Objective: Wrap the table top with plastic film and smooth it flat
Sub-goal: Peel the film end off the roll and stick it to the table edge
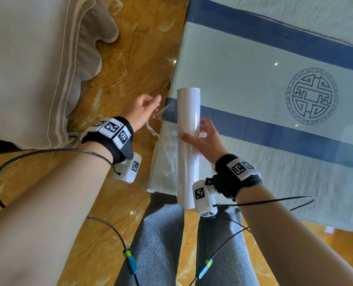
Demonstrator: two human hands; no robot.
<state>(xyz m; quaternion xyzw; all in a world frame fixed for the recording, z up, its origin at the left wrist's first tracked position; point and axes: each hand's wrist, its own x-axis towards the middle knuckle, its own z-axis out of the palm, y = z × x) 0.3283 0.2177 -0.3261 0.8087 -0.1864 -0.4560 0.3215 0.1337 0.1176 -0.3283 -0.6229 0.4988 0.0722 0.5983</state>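
Note:
A white roll of plastic film (189, 129) stands upright over the near left corner of the table top (254, 79), a glass sheet over a pale cloth with dark blue stripes. My right hand (204, 139) grips the roll at its middle from the right. Left of the roll, my left hand (142, 109) pinches the loose end of the film (157, 124). That clear, crumpled strip stretches from the roll past the table's left edge.
A beige upholstered seat (31, 65) stands to the left across a strip of yellow marble floor (134, 48). My legs in grey trousers (161, 244) are below the table corner. Cables hang from both wrist bands. A round blue emblem (312, 96) marks the cloth.

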